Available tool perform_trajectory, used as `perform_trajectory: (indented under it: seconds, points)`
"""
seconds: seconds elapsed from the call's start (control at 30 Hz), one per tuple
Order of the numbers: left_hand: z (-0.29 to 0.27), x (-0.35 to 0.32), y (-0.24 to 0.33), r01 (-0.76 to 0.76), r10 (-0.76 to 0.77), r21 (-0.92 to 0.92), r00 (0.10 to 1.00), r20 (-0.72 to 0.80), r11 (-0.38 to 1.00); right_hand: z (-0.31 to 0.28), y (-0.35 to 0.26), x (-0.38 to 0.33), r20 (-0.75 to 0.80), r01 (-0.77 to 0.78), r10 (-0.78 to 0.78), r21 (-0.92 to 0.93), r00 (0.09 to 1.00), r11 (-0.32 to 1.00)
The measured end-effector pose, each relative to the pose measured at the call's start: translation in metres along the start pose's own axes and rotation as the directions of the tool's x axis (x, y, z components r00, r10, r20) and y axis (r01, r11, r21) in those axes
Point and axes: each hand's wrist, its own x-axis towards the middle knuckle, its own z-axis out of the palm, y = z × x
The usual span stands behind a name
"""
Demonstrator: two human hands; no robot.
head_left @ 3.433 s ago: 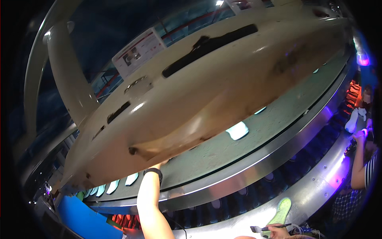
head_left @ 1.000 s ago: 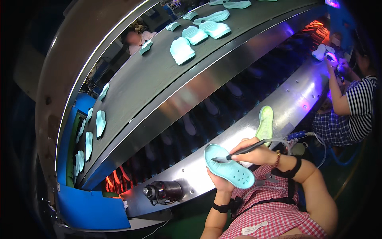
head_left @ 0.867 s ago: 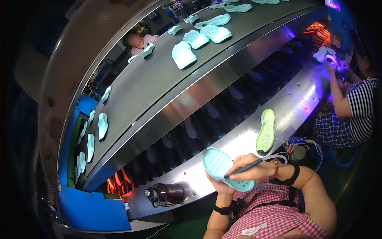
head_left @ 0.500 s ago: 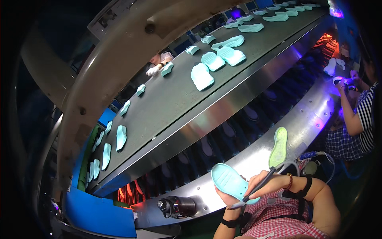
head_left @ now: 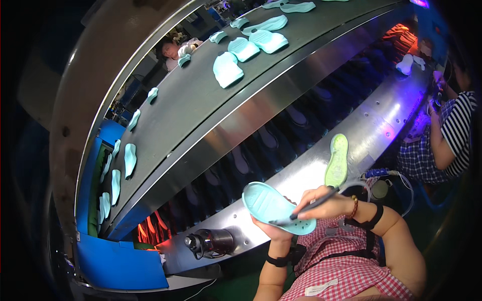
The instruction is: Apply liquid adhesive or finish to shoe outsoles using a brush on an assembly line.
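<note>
Stroke: While our left hand (head_left: 275, 231) tilts up the pale-blue, foot-shaped moulded sole (head_left: 262, 198), the slim black-handled brush (head_left: 317, 202) has its bristles on the inner face, beside the perforated end, no longer past the rim above our left wrist as half a second earlier.
Meaning: We judge that brushing is back on the inner face and unfinished; we cannot tell wet from dry.
Cupping side: Our left fingers curl partway round the sole's underside, supporting it.
Brushing side: Our right hand (head_left: 329, 204) pinches the handle pen-fashion, fingers drawn together.
Sole's place: Held before our red-checked apron (head_left: 331, 263), at the near edge of the curved, silver metal desk (head_left: 371, 133).
Edges: A raised rim borders the sole; a dark cylindrical bottle (head_left: 213, 243) stands leftward.
Room: A gap separates sole and bottle; rightward, the lime-green sole (head_left: 337, 156) sits just beyond the handle's rear end, so swings look tighter there.
</note>
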Motion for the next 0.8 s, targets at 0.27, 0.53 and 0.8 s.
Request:
perform_trajectory:
  seconds: [0.27, 0.53, 0.8]
  points:
    - [-0.009, 0.007, 0.001, -0.087, 0.086, 0.004, 0.995, 0.046, 0.996, -0.003, 0.004, -0.006, -0.007, 0.052, -0.053, -0.04, 0.999, 0.998]
    - [-0.006, 0.012, 0.01, -0.197, 0.197, -0.018, 0.98, -0.01, 0.98, -0.005, 0.018, -0.015, 0.003, 0.158, -0.158, -0.094, 0.987, 0.983]
    - [0.018, 0.008, 0.016, -0.256, 0.262, 0.121, 0.964, -0.041, 0.959, -0.009, 0.016, -0.016, 0.028, 0.113, -0.112, -0.033, 0.993, 0.993]
